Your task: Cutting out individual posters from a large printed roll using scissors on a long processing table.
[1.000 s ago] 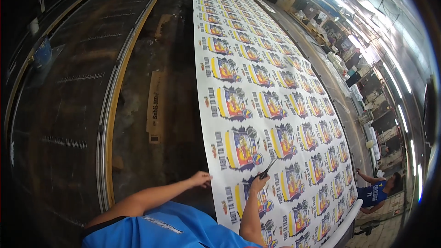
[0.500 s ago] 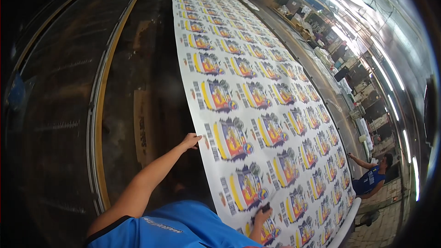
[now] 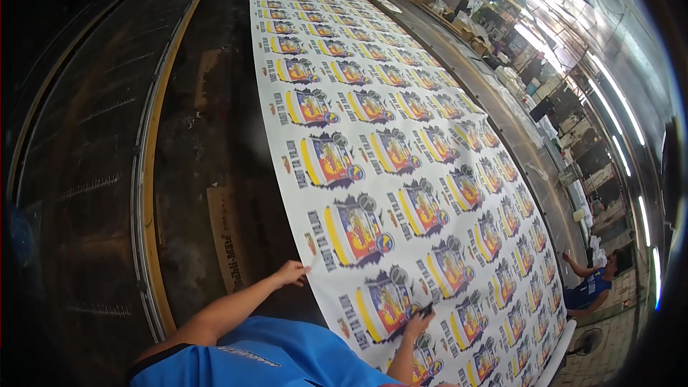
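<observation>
A long white sheet (image 3: 326, 292) with repeated colourful prints lies over the long table in front of me and runs to the far end. My left hand (image 3: 292, 273) is at its left edge, thumb and fingers pinching the border. Over the near part of the sheet, my right hand (image 3: 417, 326) is closed round a small dark-handled tool (image 3: 425, 311). The tool sits beside one of the prints; its tip is too small to make out. Both my forearms come in from the lower edge, in front of my blue shirt.
At the right edge of the sheet stands another person (image 3: 591, 285) in a blue sleeveless top, one arm toward the table. A rolled part (image 3: 557, 355) of the sheet is at the near right. Left of me is a dark table with a yellow-brown rail (image 3: 148, 201). A fan (image 3: 588, 342) stands lower right.
The view has shifted a little. My left hand has come nearer along the sheet's edge, and my right hand has moved slightly forward with the tool.
</observation>
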Tool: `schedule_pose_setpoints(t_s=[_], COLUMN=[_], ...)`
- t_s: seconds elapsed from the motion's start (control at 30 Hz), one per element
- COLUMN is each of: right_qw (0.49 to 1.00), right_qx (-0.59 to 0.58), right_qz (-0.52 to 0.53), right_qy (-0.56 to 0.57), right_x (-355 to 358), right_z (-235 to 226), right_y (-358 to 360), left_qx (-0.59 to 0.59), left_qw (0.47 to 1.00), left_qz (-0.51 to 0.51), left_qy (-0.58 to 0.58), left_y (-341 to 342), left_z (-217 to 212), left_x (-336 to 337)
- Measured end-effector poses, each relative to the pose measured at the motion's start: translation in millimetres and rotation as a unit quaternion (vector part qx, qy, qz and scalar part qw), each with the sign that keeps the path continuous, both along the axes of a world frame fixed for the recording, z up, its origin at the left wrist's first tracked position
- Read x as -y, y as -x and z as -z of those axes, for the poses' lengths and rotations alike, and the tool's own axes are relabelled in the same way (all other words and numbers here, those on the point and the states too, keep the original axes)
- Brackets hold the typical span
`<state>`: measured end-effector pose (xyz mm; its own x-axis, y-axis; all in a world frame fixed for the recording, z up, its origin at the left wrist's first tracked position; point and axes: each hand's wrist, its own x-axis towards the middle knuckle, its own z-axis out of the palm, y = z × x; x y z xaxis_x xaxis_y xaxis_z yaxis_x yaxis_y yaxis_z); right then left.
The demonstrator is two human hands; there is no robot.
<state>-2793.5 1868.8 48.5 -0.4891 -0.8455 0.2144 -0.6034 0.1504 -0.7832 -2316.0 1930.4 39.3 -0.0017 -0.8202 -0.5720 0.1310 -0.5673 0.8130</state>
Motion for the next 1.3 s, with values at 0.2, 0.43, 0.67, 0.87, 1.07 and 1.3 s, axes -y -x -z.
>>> schedule_pose_setpoints(t_s=[0.2, 0.43, 0.67, 0.87, 1.07, 1.3], right_qw=[0.977, 0.963, 0.966, 0.975, 0.969, 0.958], right_qx=[0.05, 0.032, 0.083, 0.122, 0.216, 0.181], right_qz=[-0.206, -0.259, -0.244, -0.181, -0.099, -0.223], right_qy=[0.012, 0.069, 0.011, 0.044, 0.062, 0.005], right_x=[115.3, 195.4, 278.4, 360.8, 476.2, 629.6], right_z=[-50.2, -65.5, -79.1, -70.0, -45.7, -109.9], right_y=[-265.5, -441.2, -570.7, -631.1, -758.2, -990.4], left_qx=[-0.01, -0.029, 0.114, -0.02, -0.024, 0.047], left_qw=[0.999, 0.989, 0.989, 1.0, 0.99, 0.975], left_qz=[0.019, -0.13, -0.042, 0.019, -0.139, -0.208], left_qy=[0.025, 0.057, 0.087, -0.012, 0.018, 0.067], left_y=[-147.4, -356.0, -503.3, -532.9, -710.1, -925.0], left_z=[13.1, -24.4, -25.9, 1.3, -9.7, -30.4], left_x=[94.2, 252.9, 366.4, 370.6, 509.4, 677.5])
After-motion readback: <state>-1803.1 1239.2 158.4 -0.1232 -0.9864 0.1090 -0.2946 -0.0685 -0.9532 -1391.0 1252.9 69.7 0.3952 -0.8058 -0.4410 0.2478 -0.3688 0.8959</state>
